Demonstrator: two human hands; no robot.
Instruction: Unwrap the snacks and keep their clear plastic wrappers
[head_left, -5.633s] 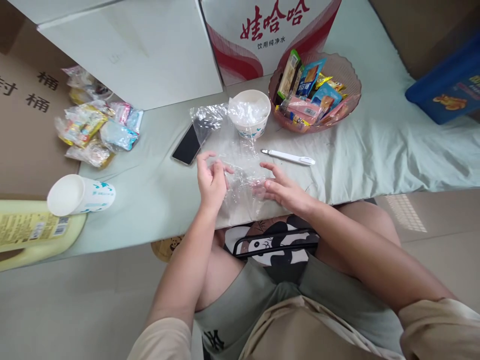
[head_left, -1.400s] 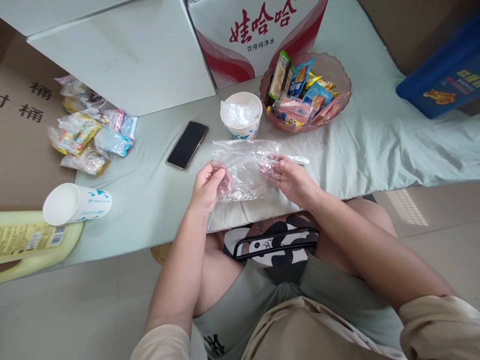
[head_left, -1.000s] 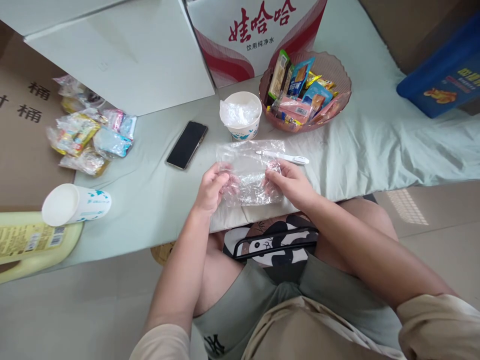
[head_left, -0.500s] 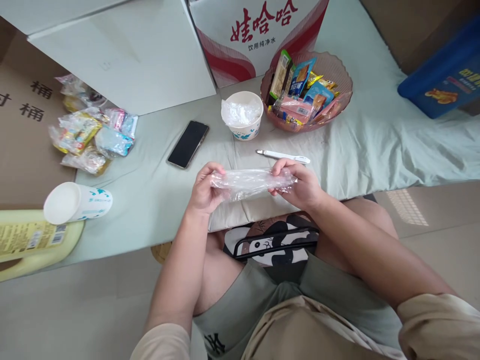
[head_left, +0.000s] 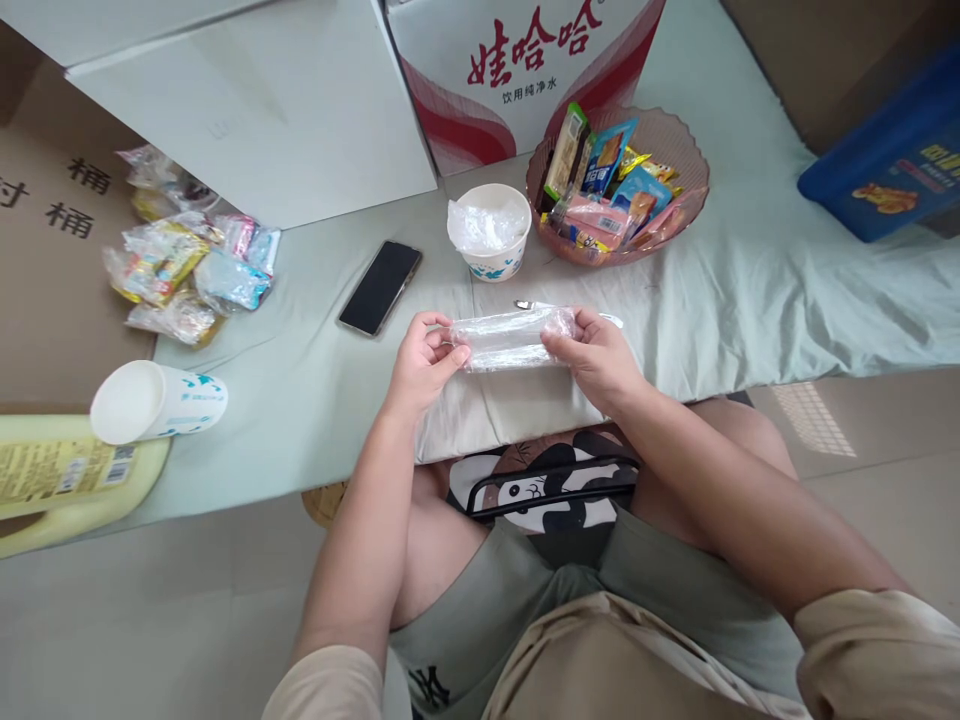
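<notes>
Stretched between my two hands is a strip of clear plastic film [head_left: 504, 340], folded long and narrow, above the cloth's front part. My left hand [head_left: 426, 362] pinches its left end between thumb and fingers. At the other end, my right hand [head_left: 600, 360] grips it with the thumb on top. Just behind the film lies a white utility knife [head_left: 529, 305], partly covered by the film and my right hand. A paper cup [head_left: 499, 265] stands beyond, with crumpled clear plastic [head_left: 486, 226] in its mouth.
A black phone [head_left: 381, 287] lies left of the cup. At the back right sits a pink bowl [head_left: 694, 160] of packaged snacks, before a printed carton [head_left: 450, 110]. Farther left are wrapped snacks [head_left: 225, 275], a tipped paper cup [head_left: 191, 402] and a yellow jug [head_left: 142, 485].
Both hands have lifted slightly away from me. The film has turned from a loose bunch into a flatter, tauter strip, and now hides part of the knife.
</notes>
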